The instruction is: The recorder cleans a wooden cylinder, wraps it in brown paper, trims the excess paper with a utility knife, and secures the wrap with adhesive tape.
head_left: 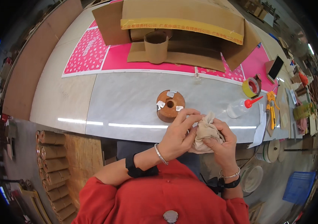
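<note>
A crumpled beige cloth [207, 134] is bunched up in my right hand [225, 145], whose fingers and thumb press into it. Against the left edge of that cloth, my left hand [179, 136] has its fingers bent and drawn together with the thumb. Whatever sits between those fingertips is hidden. Just beyond my left hand, a round copper-brown spool [165, 113] with a hole in its middle lies on the grey tabletop [129, 100]. Several small white pieces are stuck to its upper face.
An open cardboard box [181, 11] stands at the back with a cardboard tube [156, 48] at its opening. To the right are a tape roll [251, 87], a red-tipped squeeze bottle [237, 108], a yellow cutter [272, 114] and a phone [275, 68]. Brown rolls [54, 164] are stacked lower left.
</note>
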A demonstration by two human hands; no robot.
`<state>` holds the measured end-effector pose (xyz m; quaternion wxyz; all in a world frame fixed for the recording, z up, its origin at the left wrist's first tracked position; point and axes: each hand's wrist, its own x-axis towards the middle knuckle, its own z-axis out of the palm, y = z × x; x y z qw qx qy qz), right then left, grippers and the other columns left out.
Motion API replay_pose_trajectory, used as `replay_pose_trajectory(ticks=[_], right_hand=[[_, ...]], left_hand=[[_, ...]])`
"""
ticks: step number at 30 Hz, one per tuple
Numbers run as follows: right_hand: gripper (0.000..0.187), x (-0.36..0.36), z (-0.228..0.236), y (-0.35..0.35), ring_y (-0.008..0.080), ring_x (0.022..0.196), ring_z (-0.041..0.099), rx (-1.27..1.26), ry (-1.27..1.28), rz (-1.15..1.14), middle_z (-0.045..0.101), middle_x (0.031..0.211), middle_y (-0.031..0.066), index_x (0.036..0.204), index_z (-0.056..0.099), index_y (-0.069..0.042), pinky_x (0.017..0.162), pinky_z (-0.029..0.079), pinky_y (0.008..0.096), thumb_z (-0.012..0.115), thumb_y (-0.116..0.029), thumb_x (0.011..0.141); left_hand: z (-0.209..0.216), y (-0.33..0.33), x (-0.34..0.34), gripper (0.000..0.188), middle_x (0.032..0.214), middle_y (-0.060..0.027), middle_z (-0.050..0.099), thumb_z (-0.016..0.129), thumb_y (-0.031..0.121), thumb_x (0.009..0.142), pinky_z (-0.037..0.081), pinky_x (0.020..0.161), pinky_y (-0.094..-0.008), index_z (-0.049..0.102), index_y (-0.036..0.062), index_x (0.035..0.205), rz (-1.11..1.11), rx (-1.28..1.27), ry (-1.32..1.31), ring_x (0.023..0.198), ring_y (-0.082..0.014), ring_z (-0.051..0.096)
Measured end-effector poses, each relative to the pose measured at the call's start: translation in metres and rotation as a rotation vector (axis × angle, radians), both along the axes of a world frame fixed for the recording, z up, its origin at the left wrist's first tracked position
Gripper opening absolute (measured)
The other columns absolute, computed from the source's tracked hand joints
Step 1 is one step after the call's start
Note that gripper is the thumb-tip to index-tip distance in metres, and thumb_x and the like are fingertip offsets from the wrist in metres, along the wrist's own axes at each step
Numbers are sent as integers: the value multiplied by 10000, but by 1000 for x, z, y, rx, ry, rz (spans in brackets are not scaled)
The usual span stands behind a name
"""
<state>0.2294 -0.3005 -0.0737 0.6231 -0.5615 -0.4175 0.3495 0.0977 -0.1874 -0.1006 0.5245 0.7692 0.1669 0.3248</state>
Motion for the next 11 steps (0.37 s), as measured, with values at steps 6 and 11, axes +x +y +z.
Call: replay_pose_trajectory(ticks=[6, 11], right_hand=[[328, 20, 15, 12, 138, 999, 596, -116, -165, -14, 613, 1114, 108, 1108, 585, 24, 847, 486, 268, 696, -6, 801], [584, 23, 14, 52, 157, 956, 627, -90, -204, -87, 615, 1105, 123, 1329, 411, -35, 823, 502, 259, 693, -21, 817]], left_hand=[[-5, 5, -45, 442, 1217, -166, 530, 700, -28, 750, 485, 645, -260, 556, 11, 1166, 85, 136, -172, 818, -156, 593], [-40, 56, -74, 796, 1251, -131, 443, 804, 145, 696, 458, 853, -346, 376, 20, 1355, 305, 163, 48, 1080, -255, 536]])
